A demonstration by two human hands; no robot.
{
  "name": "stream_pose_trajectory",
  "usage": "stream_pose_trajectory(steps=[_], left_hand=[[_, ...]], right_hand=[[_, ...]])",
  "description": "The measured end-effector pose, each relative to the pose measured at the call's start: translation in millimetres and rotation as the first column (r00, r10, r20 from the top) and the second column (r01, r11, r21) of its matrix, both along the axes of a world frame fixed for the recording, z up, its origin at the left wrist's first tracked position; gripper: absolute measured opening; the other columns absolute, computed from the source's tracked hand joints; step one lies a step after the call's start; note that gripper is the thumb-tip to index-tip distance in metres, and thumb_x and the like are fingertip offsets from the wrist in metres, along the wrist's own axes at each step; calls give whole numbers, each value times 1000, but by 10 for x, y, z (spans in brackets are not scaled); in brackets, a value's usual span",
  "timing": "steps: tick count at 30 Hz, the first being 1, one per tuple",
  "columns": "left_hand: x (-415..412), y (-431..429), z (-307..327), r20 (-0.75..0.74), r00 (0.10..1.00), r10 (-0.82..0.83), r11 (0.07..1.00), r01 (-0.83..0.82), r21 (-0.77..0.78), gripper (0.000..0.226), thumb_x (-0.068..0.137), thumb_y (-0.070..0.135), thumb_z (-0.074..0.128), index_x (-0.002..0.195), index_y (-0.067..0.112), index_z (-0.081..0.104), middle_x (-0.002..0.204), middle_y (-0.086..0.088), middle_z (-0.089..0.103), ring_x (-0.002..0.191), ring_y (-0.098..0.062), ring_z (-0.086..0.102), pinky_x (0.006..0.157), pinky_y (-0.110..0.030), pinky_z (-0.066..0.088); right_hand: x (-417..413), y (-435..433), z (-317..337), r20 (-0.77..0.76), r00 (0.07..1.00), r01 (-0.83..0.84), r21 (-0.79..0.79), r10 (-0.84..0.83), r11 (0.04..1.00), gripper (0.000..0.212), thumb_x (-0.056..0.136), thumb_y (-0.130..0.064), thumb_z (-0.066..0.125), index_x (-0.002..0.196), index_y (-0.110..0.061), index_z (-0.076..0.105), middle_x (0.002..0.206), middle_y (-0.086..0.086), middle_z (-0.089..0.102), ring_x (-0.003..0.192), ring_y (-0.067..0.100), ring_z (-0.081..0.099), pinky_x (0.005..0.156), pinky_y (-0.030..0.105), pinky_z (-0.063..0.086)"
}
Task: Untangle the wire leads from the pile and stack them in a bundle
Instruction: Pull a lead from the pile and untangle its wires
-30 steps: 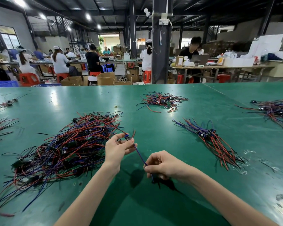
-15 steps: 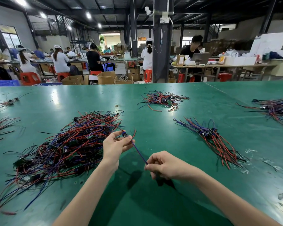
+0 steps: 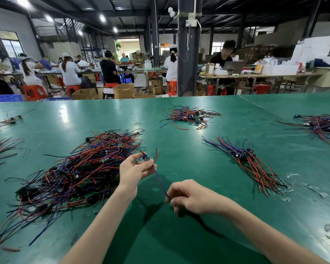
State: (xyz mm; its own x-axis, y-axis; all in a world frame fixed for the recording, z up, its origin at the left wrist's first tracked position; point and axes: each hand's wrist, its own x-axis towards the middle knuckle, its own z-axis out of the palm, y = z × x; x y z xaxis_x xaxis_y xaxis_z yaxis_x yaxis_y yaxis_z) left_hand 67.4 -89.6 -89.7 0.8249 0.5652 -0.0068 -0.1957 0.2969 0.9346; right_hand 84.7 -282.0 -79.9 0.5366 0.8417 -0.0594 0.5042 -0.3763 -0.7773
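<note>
Two hands hold one wire lead (image 3: pixel 159 178) stretched between them above the green worktop (image 3: pixel 179 141). The left hand (image 3: pixel 131 171) has its grip pinching the lead's small module end, just beside the big tangled pile (image 3: pixel 74 168). The right hand (image 3: pixel 192 197) has its grip pinching the blue wire's other end. One neater bundle (image 3: pixel 250 162) lies to the right. Four more groups lie well apart: a far heap (image 3: pixel 189 116), a right-edge heap (image 3: pixel 322 126), a small far-left cluster (image 3: pixel 8 120) and some left-edge strands (image 3: pixel 0 147).

On the table (image 3: pixel 122 115) the wire pile (image 3: pixel 74 168) lies left, the bundle (image 3: pixel 251 164) right, a second pile (image 3: pixel 189 117) behind them.
</note>
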Motion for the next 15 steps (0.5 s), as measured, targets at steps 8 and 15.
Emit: stream_pose_trajectory(steps=[8, 15], left_hand=[[-11, -44, -11, -53, 998, -46, 998, 48, 40, 28, 77, -15, 66, 98, 1, 56, 71, -16, 59, 51, -21, 66, 50, -24, 55], [-4, -25, 1, -65, 996, -64, 997, 61, -51, 30, 77, -15, 66, 99, 1, 54, 69, -13, 66, 52, -21, 67, 49, -23, 55]], right_hand=[[-134, 89, -37, 293, 950, -107, -28, 111, 994, 14, 88, 1, 49, 92, -4, 61, 68, 4, 55, 59, 16, 50, 62, 22, 44], [-130, 92, -76, 489, 864, -87, -84, 117, 993, 21, 86, -1, 49, 98, -12, 62, 81, 3, 65, 71, 19, 52, 69, 27, 44]])
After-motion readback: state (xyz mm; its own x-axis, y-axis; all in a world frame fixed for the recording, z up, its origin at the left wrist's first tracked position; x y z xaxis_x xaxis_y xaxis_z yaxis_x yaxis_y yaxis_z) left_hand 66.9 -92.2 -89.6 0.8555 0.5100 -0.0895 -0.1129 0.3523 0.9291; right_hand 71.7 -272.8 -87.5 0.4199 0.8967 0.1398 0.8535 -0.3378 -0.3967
